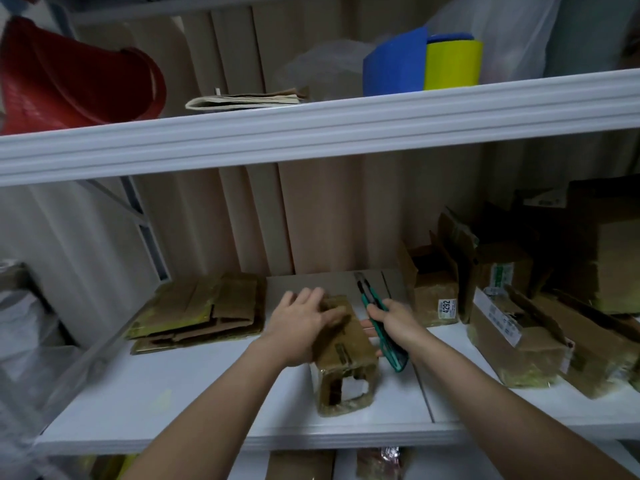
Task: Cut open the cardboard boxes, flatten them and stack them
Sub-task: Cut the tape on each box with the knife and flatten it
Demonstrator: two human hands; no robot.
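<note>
Cardboard box (346, 355): small, taped, lying on the white shelf (194, 407) right in front of me.
Left hand (304, 327): fingers spread and relaxed, palm resting on the box's top and left side.
Right hand (394, 322): I grip a green utility knife (379, 323), just right of the box.
Flattened stack (204, 311): left.
Uncut boxes (512, 341): crowding right.

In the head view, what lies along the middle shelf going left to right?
Stack of flattened cardboard → left hand → small box it rests on → green utility knife in the right hand → open box labelled 4292 → heap of uncut boxes.
</note>
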